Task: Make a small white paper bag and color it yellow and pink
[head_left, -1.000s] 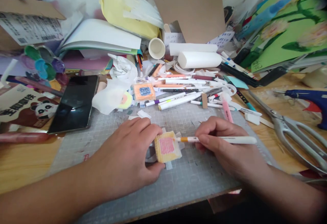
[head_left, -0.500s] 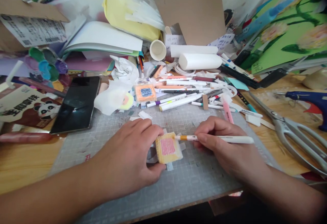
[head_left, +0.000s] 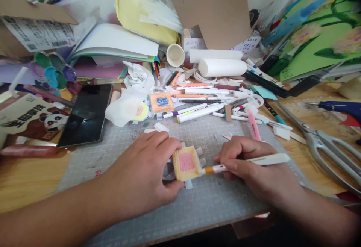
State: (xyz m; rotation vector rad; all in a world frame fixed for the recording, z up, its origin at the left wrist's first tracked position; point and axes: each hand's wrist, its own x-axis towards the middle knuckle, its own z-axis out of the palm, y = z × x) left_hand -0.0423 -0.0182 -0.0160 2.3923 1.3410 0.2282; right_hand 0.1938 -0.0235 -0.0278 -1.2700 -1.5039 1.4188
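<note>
A small yellow square piece [head_left: 187, 162] with a pink centre is held by its left side between the thumb and fingers of my left hand [head_left: 146, 168]. My right hand [head_left: 248, 164] pinches a white marker [head_left: 267, 159] with an orange band. The marker's tip touches or nearly touches the lower right edge of the square. Small bits of tape stick out around the square, over the grey cutting mat [head_left: 135, 217]. Farther back lies an orange square piece [head_left: 161, 102] with a blue centre.
Many markers [head_left: 200, 111] are heaped behind the mat. A black phone [head_left: 86, 115] lies at the left, large scissors [head_left: 324, 145] and a blue glue gun [head_left: 338, 106] at the right. A paper cup [head_left: 175, 55] and white paper rolls [head_left: 222, 67] are at the back.
My right hand has moved the marker tip down from the square's upper right corner to its lower right edge. More yellow shows along the square's right side. My left hand has hardly moved.
</note>
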